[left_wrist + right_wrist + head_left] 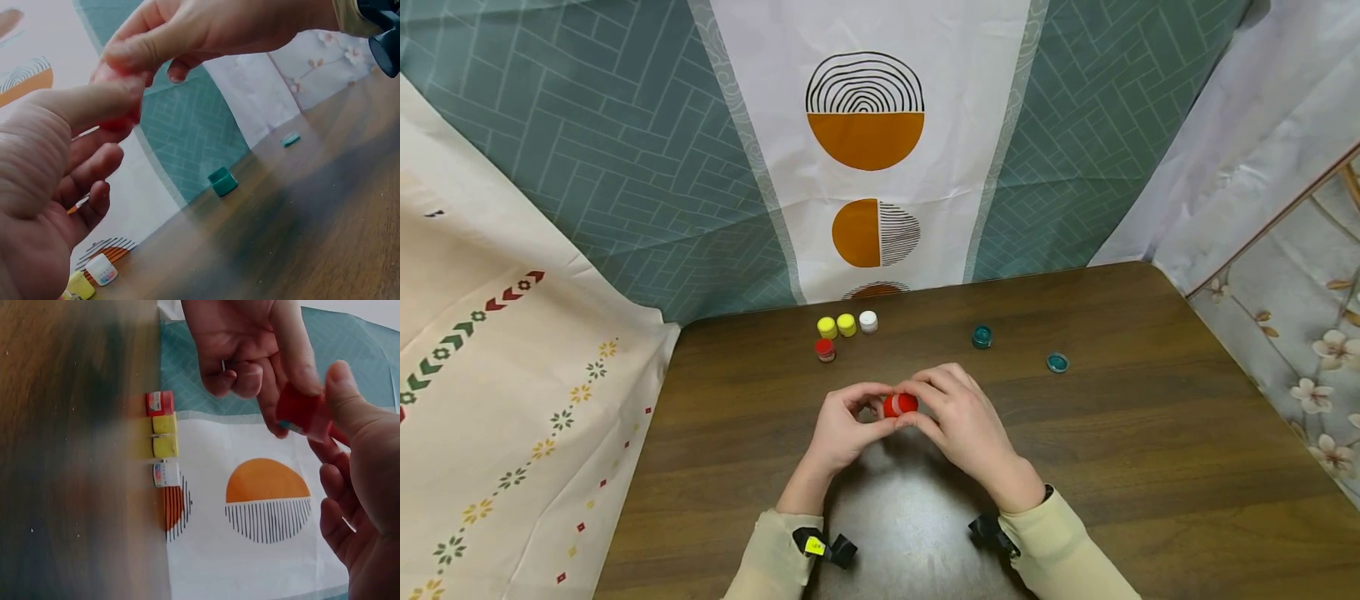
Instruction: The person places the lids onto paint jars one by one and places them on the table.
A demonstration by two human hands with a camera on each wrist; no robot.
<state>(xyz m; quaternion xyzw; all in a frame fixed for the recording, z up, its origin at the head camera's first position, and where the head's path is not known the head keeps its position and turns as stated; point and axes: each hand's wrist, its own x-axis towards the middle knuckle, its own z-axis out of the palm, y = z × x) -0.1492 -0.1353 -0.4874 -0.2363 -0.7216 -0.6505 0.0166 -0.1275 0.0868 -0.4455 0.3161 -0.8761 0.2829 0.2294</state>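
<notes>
A small red paint jar (900, 406) is held above the table between both hands. My left hand (842, 429) pinches one end of it with thumb and fingers. On the other end, the thumb and fingertips of my right hand (961, 421) grip it. The right wrist view shows the red jar (299, 411) lying sideways between the thumbs, with a label partly visible. Whether its lid is loose, I cannot tell. Fingers hide much of the red jar (119, 119) in the left wrist view, where it is blurred.
Two yellow jars (837, 326), a white jar (868, 322) and another red jar (825, 349) stand together on the wooden table (737, 467). Farther right are an open teal jar (982, 337) and a teal lid (1057, 362). Patterned cloths (910, 183) hang behind and beside the table.
</notes>
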